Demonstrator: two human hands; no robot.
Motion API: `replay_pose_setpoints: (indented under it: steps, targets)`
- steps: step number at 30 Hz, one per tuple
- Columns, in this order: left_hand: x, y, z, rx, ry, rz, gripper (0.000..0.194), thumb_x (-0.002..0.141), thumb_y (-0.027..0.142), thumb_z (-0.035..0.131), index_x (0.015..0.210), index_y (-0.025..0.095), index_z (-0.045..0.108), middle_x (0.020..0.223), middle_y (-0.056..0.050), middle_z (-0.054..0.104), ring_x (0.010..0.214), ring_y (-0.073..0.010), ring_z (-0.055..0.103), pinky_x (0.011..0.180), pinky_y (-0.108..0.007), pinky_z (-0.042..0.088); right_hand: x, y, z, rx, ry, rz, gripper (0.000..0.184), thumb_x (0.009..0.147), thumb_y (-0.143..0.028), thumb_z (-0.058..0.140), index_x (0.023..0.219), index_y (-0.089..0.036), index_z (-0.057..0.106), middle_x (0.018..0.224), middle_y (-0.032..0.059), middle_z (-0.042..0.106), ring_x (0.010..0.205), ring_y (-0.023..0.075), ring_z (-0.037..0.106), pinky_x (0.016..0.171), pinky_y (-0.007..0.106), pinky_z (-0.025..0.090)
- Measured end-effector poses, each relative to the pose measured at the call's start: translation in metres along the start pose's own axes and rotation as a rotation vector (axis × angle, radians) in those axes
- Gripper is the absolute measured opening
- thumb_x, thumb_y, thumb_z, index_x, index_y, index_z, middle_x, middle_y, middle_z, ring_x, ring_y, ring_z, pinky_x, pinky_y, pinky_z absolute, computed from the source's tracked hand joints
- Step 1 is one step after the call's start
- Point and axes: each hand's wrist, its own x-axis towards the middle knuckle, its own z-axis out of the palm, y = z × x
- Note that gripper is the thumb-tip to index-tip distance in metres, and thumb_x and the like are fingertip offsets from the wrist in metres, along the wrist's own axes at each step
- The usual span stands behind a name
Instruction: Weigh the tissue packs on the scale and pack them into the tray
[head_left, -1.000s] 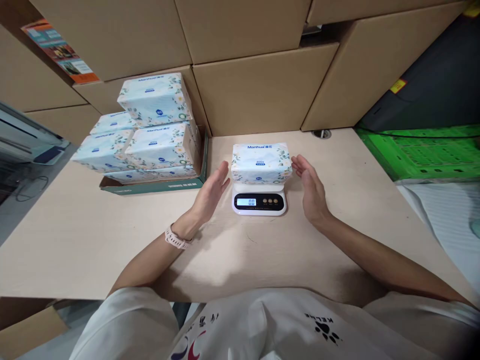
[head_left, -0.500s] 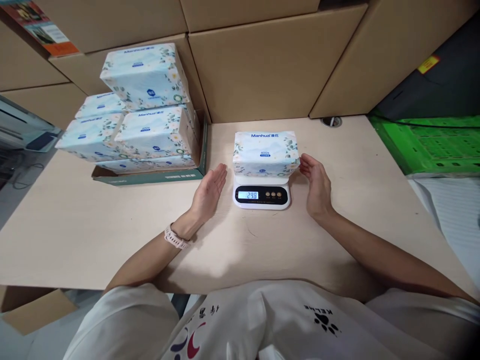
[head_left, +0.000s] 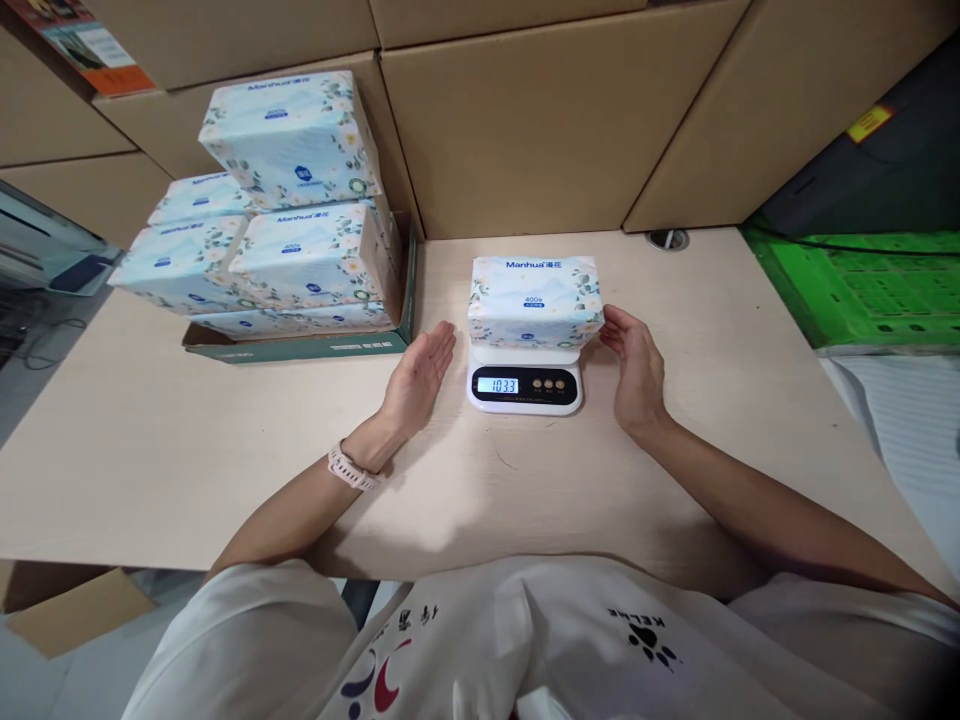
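A light-blue, flower-printed pack of tissues (head_left: 534,300) rests on a white digital kitchen scale (head_left: 525,404), whose lit display seems to read 103.3. My left hand (head_left: 421,378) lies on its edge left of the scale, fingers stretched out, holding nothing and apart from the pack. On the other side my right hand (head_left: 634,370) stands open with bent fingers; its fingertips are close to the pack's right end, and I cannot tell if they touch it. A pale pink watch strap (head_left: 352,468) circles my left wrist.
To the left, several more tissue packs (head_left: 289,140) are stacked in a low green carton (head_left: 300,348). Large cardboard boxes (head_left: 517,130) form a wall behind the table (head_left: 247,450). A green plastic crate (head_left: 885,290) and a cable hole (head_left: 666,240) are at the right.
The scale's display has gone from about 129.8 to about 103.3. Both hands and the pack stay nearly in place; the view has shifted slightly.
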Motion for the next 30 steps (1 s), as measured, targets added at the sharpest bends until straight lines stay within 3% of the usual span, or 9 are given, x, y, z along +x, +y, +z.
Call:
replay_pose_setpoints:
  steps: [12,16,20,26,30]
  targets:
    - [0.0003,-0.0001,-0.0006,0.002,-0.002,0.002,0.074,0.112,0.045,0.035,0.175,0.006,0.033,0.184,-0.013,0.035,0.171,-0.0204,0.036,0.142,-0.032,0.027,0.0000,0.0013,-0.0007,0.000,-0.006,-0.013,0.065,0.102,-0.079,0.048,0.133,-0.027,0.074,0.138,0.0110,0.078,0.132,0.0302,0.073,0.122,0.059,0.055]
    - [0.0013,-0.0012,-0.0020,0.002,-0.007,0.010,0.071,0.111,0.047,0.038,0.173,0.011,0.040,0.183,-0.012,0.038,0.171,-0.0217,0.037,0.143,-0.035,0.026,0.0006,0.0017,-0.0007,-0.013,-0.009,-0.013,0.063,0.103,-0.077,0.047,0.133,-0.029,0.073,0.139,0.0099,0.078,0.132,0.0295,0.073,0.121,0.058,0.055]
    - [0.0013,-0.0019,-0.0036,-0.003,-0.011,0.010,0.075,0.111,0.048,0.039,0.174,0.007,0.036,0.183,-0.014,0.037,0.171,-0.0225,0.037,0.143,-0.035,0.026,0.0004,0.0019,-0.0007,-0.007,0.000,-0.022,0.061,0.103,-0.076,0.048,0.131,-0.029,0.074,0.137,0.0099,0.079,0.130,0.0297,0.074,0.120,0.059,0.056]
    - [0.0019,-0.0022,-0.0051,0.001,-0.016,0.018,0.073,0.110,0.049,0.042,0.174,0.013,0.040,0.182,-0.012,0.041,0.171,-0.0234,0.037,0.144,-0.038,0.024,0.0001,0.0025,-0.0008,0.000,-0.004,-0.015,0.060,0.103,-0.076,0.048,0.130,-0.029,0.074,0.138,0.0094,0.079,0.131,0.0290,0.074,0.121,0.059,0.056]
    - [0.0017,-0.0010,-0.0038,-0.002,-0.006,0.007,0.072,0.111,0.047,0.040,0.173,0.011,0.040,0.182,-0.013,0.040,0.171,-0.0226,0.038,0.144,-0.037,0.025,0.0003,0.0024,-0.0012,0.013,-0.001,-0.015,0.062,0.102,-0.077,0.050,0.129,-0.028,0.075,0.137,0.0101,0.079,0.130,0.0296,0.075,0.121,0.059,0.056]
